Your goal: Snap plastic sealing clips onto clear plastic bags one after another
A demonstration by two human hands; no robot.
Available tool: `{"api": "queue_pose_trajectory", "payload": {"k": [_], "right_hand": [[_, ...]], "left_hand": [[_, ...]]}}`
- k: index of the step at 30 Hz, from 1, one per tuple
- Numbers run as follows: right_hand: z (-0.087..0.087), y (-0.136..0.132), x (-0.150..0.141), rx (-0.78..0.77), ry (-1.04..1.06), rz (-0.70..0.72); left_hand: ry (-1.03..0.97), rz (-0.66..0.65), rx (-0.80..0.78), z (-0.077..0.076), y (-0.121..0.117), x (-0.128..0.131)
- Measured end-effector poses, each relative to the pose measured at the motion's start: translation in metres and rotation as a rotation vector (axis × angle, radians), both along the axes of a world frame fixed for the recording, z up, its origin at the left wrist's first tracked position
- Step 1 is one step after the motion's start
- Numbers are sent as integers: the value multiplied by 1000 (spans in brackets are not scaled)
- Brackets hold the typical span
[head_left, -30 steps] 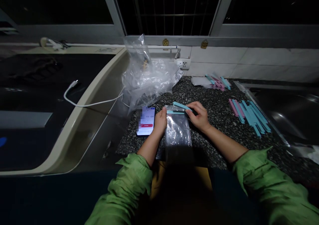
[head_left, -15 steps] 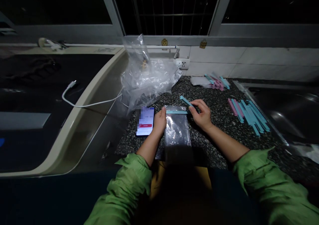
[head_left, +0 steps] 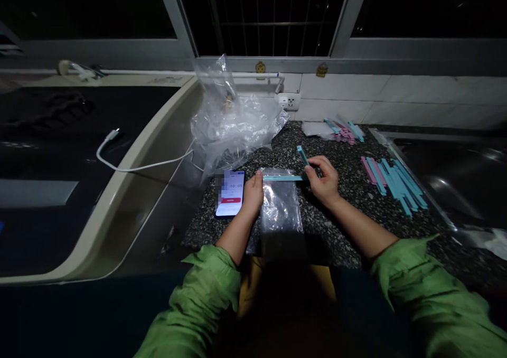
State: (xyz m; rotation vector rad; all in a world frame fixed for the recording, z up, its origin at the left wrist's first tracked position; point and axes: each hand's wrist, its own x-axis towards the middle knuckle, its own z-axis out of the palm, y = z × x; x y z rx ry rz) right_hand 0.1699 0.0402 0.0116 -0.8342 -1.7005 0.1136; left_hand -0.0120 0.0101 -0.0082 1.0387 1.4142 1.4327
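Observation:
A small clear plastic bag point(head_left: 280, 207) lies flat on the speckled dark counter point(head_left: 340, 210) in front of me. A teal strip point(head_left: 282, 178) lies across its top edge. My left hand point(head_left: 252, 193) presses the bag's upper left corner with closed fingers. My right hand point(head_left: 325, 180) pinches the hinged end of a teal clip point(head_left: 303, 156), whose free arm is swung up and away from the bag.
A phone point(head_left: 231, 192) with a lit screen lies just left of my left hand. Crumpled clear plastic point(head_left: 233, 123) sits behind it. Teal and pink clips point(head_left: 396, 181) lie at right, more clips point(head_left: 344, 130) by the wall. A white cable point(head_left: 130, 162) crosses the dark surface at left.
The teal clip's free arm has swung from lying nearly flat on the bag's top to standing up and back, with my right hand shifting slightly right. The left hand has stayed put.

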Motion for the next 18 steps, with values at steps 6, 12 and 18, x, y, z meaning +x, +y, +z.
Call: {"api": "queue_pose_trajectory", "payload": {"k": [6,12,18], "right_hand": [[0,2,3,5,9,-20],[0,3,5,15,23,-23],[0,4,8,13,58,-50]], "left_hand": [[-21,9,-5,1,0,1],[-15,20,0,1,0,1],[-41,19,5,3,-2,1]]}}
